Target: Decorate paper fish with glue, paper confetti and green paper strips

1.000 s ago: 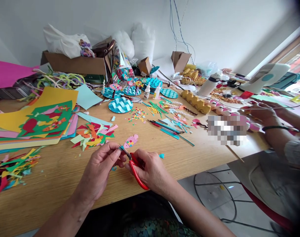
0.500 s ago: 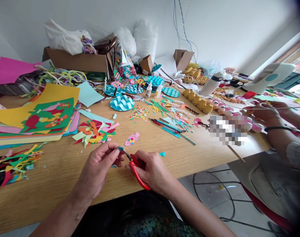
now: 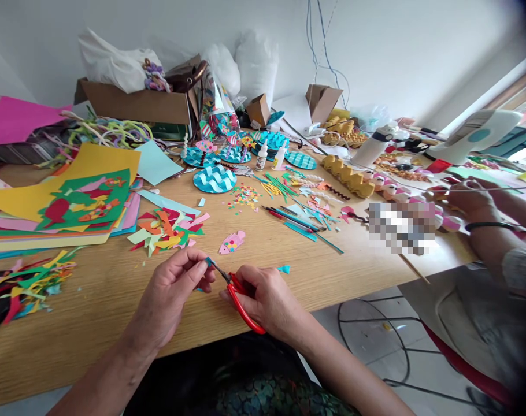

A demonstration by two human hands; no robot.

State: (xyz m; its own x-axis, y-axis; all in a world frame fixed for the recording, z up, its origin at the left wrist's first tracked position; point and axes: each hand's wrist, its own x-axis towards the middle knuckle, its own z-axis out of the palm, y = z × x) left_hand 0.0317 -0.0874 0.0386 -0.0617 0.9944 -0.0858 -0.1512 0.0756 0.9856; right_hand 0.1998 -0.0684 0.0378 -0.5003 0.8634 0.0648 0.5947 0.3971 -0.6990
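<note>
My left hand (image 3: pixel 178 289) pinches a small piece of blue paper (image 3: pixel 210 262) between thumb and fingers, above the table's near edge. My right hand (image 3: pixel 265 300) is wrapped round the red handles of the scissors (image 3: pixel 245 309), whose blade tips meet the blue paper. A pink paper fish (image 3: pixel 232 242) with coloured dots lies just beyond my hands. Another blue scrap (image 3: pixel 284 269) rests past my right hand. Farther back lie a pile of tiny coloured dots (image 3: pixel 244 196) and a blue disc with wavy white strips (image 3: pixel 214 179).
Coloured paper sheets (image 3: pixel 89 167) and paper scraps (image 3: pixel 167 228) cover the left. Pencils (image 3: pixel 293 218), glue bottles (image 3: pixel 262 156) and a yellow egg-carton strip (image 3: pixel 347 176) lie beyond. Another person's hands (image 3: pixel 471 196) work at the right. A cardboard box (image 3: pixel 133 107) stands behind.
The scissor tips and the blue paper have shifted very slightly, with the paper turned a little in my left fingers. The view has moved slightly. The other person's hands have moved a little.
</note>
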